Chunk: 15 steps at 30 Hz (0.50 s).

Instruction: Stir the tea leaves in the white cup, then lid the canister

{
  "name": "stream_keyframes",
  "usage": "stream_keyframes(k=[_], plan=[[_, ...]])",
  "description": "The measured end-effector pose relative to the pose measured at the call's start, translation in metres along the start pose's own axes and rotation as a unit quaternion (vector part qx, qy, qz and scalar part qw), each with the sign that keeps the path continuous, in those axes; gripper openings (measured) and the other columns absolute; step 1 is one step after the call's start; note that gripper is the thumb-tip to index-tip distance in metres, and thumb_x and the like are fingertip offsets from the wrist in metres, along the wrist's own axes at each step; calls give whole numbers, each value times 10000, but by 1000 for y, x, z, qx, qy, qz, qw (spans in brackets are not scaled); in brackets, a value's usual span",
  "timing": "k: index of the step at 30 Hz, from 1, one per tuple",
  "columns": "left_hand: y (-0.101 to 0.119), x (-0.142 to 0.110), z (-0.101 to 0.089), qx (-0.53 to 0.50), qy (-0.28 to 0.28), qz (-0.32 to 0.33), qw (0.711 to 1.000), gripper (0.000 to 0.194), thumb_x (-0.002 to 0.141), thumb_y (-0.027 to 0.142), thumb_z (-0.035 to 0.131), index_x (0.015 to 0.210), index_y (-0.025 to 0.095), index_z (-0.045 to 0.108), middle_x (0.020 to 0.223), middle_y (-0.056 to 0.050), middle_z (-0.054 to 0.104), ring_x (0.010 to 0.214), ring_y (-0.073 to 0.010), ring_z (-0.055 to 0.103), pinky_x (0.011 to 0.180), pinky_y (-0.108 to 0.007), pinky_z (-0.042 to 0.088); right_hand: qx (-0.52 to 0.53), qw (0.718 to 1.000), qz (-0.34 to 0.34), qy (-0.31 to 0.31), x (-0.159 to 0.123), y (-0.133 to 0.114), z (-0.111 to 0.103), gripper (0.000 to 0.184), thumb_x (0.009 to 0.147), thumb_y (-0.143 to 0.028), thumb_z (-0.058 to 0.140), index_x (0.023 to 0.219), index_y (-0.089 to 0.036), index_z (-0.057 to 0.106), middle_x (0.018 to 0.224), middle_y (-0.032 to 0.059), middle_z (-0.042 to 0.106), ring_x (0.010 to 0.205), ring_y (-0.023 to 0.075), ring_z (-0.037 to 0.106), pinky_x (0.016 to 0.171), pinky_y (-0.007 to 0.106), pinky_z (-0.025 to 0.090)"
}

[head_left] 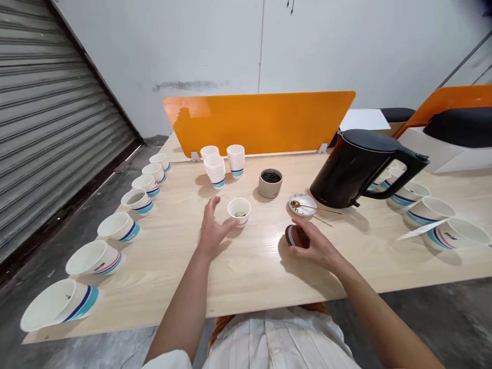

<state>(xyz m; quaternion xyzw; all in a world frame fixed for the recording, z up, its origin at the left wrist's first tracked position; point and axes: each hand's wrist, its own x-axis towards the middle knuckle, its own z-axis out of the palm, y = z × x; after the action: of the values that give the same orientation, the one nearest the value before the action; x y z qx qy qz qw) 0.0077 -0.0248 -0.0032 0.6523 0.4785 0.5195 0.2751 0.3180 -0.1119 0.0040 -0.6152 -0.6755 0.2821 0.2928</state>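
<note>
My left hand (212,228) lies on the wooden table (253,266) with fingers spread, its thumb touching a small white paper cup (239,210) that has a little greenish stuff at the bottom. My right hand (313,248) is curled over a brown round lid (295,236), holding it tilted on its edge on the table. Just behind the lid lies a small white saucer (303,204) with a gold spoon (315,207) across it. A beige jar (270,183) of dark tea leaves stands open behind the cup.
A black electric kettle (361,169) stands right of the saucer. Stacks of paper cups (225,164) sit before an orange divider (261,120). Rows of paper cups line the left edge (115,228) and the right side (428,211). A roller shutter is at left.
</note>
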Motion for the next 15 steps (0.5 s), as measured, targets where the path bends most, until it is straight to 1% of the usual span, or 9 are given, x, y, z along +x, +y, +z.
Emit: stream_keyframes(k=[2, 3, 4, 5, 7, 9, 11, 13, 15], plan=[[12, -5, -2, -18, 89, 60, 994, 794, 711, 372, 790, 1372, 209, 383, 1404, -133, 439, 1336, -236, 437, 1154, -382, 323, 179, 983, 26, 42, 8, -5, 4, 724, 678, -455, 736, 1325, -232, 499, 1232, 122, 588, 1161, 303, 558, 917, 450, 506], [21, -9, -1, -28, 108, 81, 990, 773, 724, 368, 782, 1368, 210, 384, 1395, -134, 442, 1333, -239, 441, 1147, -382, 335, 266, 961, 42, 60, 11, -9, 6, 710, 665, -465, 743, 1298, -241, 512, 1213, 115, 600, 1137, 295, 578, 886, 430, 523], [30, -13, 2, -31, 104, 96, 989, 761, 731, 372, 777, 1364, 207, 389, 1386, -137, 450, 1338, -247, 436, 1147, -387, 336, 344, 934, 56, 72, 14, -13, 9, 693, 658, -474, 742, 1275, -250, 521, 1204, 108, 609, 1116, 291, 596, 864, 418, 534], [39, -17, 6, -24, 78, 103, 991, 731, 750, 376, 763, 1361, 206, 399, 1386, -138, 451, 1334, -251, 440, 1140, -390, 349, 413, 905, 66, 75, 16, -18, 12, 680, 656, -487, 738, 1261, -261, 524, 1206, 102, 615, 1098, 290, 612, 853, 414, 542], [56, -26, 20, -7, -24, 127, 992, 754, 731, 434, 777, 1349, 192, 418, 1361, -146, 483, 1309, -260, 463, 1117, -389, 380, 524, 845, 79, 63, 17, -29, 19, 663, 674, -509, 719, 1266, -292, 514, 1219, 82, 622, 1072, 295, 640, 828, 423, 558], [68, -33, 37, 11, -135, 130, 982, 923, 668, 529, 803, 1396, 167, 365, 1423, -178, 440, 1357, -288, 411, 1144, -415, 348, 605, 791, 88, 40, 14, -39, 27, 623, 724, -521, 683, 1286, -323, 501, 1224, 59, 633, 1090, 305, 645, 811, 443, 572], [76, -38, 53, 22, -209, 91, 973, 1067, 608, 561, 824, 1441, 144, 301, 1476, -202, 366, 1400, -317, 344, 1167, -454, 312, 653, 749, 106, 25, 10, -46, 38, 538, 779, -548, 630, 1254, -315, 532, 1200, 53, 659, 1113, 309, 643, 839, 471, 575], [81, -40, 65, 28, -255, 38, 966, 1140, 562, 524, 851, 1466, 141, 271, 1493, -197, 339, 1405, -326, 328, 1170, -469, 305, 663, 737, 130, 24, 6, -51, 48, 459, 834, -595, 550, 1162, -277, 592, 1161, 61, 689, 1117, 301, 650, 913, 485, 558], [85, -41, 73, 33, -277, -11, 960, 1136, 554, 486, 854, 1475, 149, 280, 1486, -176, 354, 1390, -320, 343, 1163, -465, 317, 613, 782, 107, 33, 2, -51, 57, 476, 894, -629, 424, 1095, -247, 623, 1134, 75, 708, 1108, 288, 660, 965, 476, 539]])
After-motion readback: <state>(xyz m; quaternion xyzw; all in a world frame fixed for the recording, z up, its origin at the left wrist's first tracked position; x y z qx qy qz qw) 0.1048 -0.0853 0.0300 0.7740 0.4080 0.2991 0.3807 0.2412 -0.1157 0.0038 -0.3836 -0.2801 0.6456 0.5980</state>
